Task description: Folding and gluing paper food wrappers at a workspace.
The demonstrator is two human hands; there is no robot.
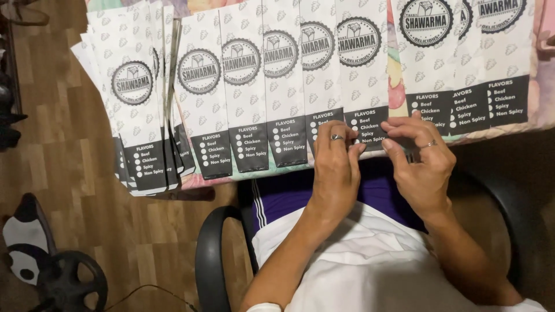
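A row of white paper food bags [283,86] with a round dark emblem and a black panel at the bottom lies overlapped along the table edge. My left hand [336,164], a ring on one finger, rests its fingertips on the lower edge of the bag [364,63] near the middle of the row. My right hand [421,159], also ringed, pinches the same bag's bottom right corner. More bags [468,63] continue to the right, and a fanned stack [130,98] sits at the left end.
The table carries a colourful patterned cloth [395,86]. I sit in a black chair with an armrest [211,260] at the left. A wooden floor [69,167] lies to the left, with a black wheel-shaped object [72,283] and a black-and-white item [23,242].
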